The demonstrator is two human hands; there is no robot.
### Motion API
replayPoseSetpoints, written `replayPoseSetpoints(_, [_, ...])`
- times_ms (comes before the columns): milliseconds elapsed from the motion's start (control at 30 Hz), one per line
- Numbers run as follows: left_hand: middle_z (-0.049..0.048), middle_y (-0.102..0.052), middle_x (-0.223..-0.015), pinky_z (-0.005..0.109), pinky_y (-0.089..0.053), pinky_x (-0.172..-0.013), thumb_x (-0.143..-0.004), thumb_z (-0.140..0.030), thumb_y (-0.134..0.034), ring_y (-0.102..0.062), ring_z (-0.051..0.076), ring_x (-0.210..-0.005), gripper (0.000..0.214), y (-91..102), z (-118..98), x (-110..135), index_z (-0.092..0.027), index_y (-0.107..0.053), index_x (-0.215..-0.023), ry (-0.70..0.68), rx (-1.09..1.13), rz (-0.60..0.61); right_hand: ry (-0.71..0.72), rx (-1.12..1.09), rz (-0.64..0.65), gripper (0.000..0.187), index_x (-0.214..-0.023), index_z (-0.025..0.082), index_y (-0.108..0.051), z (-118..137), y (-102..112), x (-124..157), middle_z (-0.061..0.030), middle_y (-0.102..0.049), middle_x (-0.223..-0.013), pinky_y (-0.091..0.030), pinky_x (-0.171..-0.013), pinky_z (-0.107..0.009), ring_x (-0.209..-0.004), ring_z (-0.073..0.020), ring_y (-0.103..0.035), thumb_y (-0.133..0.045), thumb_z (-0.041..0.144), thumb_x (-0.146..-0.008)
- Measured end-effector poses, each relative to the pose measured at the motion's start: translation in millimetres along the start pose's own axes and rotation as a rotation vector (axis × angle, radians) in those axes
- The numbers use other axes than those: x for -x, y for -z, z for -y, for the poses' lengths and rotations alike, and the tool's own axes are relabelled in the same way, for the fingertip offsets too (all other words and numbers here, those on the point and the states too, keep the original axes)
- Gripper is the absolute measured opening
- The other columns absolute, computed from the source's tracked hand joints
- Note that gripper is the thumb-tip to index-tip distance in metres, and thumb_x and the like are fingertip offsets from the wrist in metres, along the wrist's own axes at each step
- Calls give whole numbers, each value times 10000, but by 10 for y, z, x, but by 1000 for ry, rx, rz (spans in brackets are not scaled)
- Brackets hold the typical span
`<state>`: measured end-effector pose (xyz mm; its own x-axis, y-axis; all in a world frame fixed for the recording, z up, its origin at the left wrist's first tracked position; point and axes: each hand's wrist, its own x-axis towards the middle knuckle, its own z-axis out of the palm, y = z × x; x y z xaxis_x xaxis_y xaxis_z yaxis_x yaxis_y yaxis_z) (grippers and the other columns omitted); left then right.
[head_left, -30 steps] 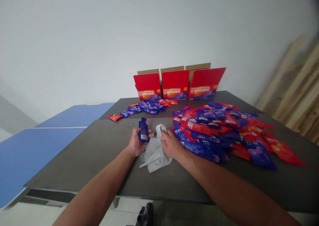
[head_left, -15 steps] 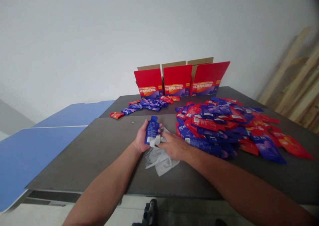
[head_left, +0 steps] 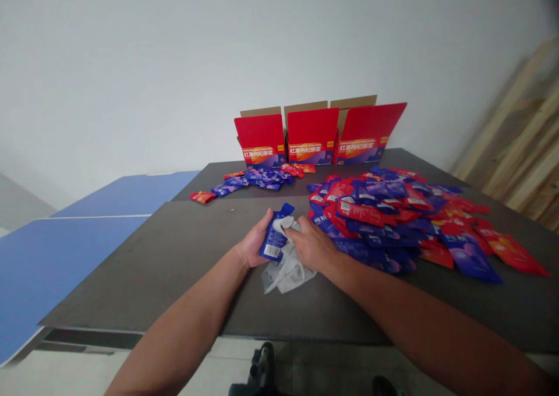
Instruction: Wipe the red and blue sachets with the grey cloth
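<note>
My left hand (head_left: 254,240) grips a blue foil spout pouch (head_left: 275,239), which tilts with its white-labelled side showing. My right hand (head_left: 310,246) presses a crumpled grey cloth (head_left: 288,275) against the pouch's upper part, so the cloth covers some of the pouch. The rest of the cloth hangs down onto the dark table top (head_left: 148,273). Just right of my right hand lies a large heap of red and blue pouches (head_left: 371,218). A smaller group of mostly blue pouches (head_left: 257,180) lies farther back.
Three open red cardboard cartons (head_left: 312,137) stand in a row at the far table edge. A blue table (head_left: 56,268) adjoins on the left. Wooden boards (head_left: 519,145) lean at the right. A dark object (head_left: 261,372) sits on the floor below.
My hands have come closer together, and the cloth has moved from beside the pouch onto it. The pouch now leans right instead of standing upright, and the view has shifted slightly.
</note>
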<state>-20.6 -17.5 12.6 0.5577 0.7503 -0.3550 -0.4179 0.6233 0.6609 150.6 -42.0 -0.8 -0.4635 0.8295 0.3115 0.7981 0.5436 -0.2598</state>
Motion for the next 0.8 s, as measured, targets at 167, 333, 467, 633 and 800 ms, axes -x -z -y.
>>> replayPoseSetpoints(167, [86, -701, -823, 285, -532, -627, -872, -527, -543, -659, 169, -601, 430, 15, 18, 11, -132, -664, -991, -2, -83, -37, -130, 21, -36, 441, -1336, 243, -506, 16, 31, 5, -118, -498, -1125, -463, -800, -323, -861, -215, -572, -437, 193, -903])
replayPoseSetpoints(333, [109, -687, -827, 274, -522, -612, -878, -537, -526, -640, 160, -595, 451, 21, 12, 19, -116, -655, -976, 25, -120, 7, -192, -45, -102, 440, -1336, 206, -483, -25, -10, -2, -133, -480, -1157, -474, -801, -310, -881, -212, -582, -384, 160, -910])
replayPoseSetpoints(467, [134, -684, -861, 276, -515, -618, -888, -553, -495, -639, 167, -625, 506, 36, -5, 19, -91, -646, -1029, 59, -127, 49, -252, -102, -169, 481, -1385, 194, -432, -92, -80, -34, -141, -489, -1160, -468, -874, -348, -1003, -245, -571, -372, 160, -909])
replayPoseSetpoints(633, [162, -675, -891, 268, -512, -638, -920, -540, -427, -649, 181, -712, 538, 21, -59, 13, -57, -636, -1035, 16, -57, 50, -305, -171, -220, 489, -1406, 135, -392, -137, -118, -63, -181, -459, -1263, -435, -954, -386, -1149, -272, -506, -351, 171, -921])
replayPoseSetpoints(800, [117, -655, -812, 269, -474, -519, -898, -622, -379, -624, 185, -660, 569, 0, -111, 21, -113, -629, -934, -52, 86, 32, -83, -156, -111, 411, -1319, 202, -507, -46, -48, 7, -125, -508, -1178, -448, -900, -337, -997, -227, -553, -361, 193, -935])
